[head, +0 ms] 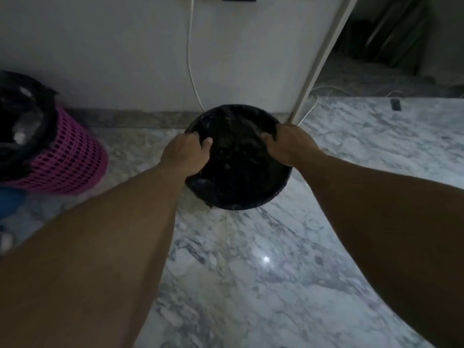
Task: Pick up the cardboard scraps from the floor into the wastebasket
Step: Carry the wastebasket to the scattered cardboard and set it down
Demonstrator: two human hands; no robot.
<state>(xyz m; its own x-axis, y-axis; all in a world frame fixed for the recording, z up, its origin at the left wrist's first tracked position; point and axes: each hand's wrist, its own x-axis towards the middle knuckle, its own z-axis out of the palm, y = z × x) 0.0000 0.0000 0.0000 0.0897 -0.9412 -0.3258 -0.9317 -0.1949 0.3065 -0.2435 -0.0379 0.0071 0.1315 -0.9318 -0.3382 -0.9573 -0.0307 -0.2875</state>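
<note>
A round black wastebasket [238,197] lined with a dark bag stands on the marble floor near the wall. My left hand [187,154] grips its left rim, thumb inside. On the right rim my right hand [291,144] holds the same way. The inside of the basket is too dark to tell what it holds. No cardboard scraps show on the floor.
A pink mesh basket [70,156] with a black bag stands at the left, with something blue [10,199] below it. A white cable [190,71] hangs down the wall behind. A white pole [324,54] leans at the right. A small dark object [396,105] lies far right.
</note>
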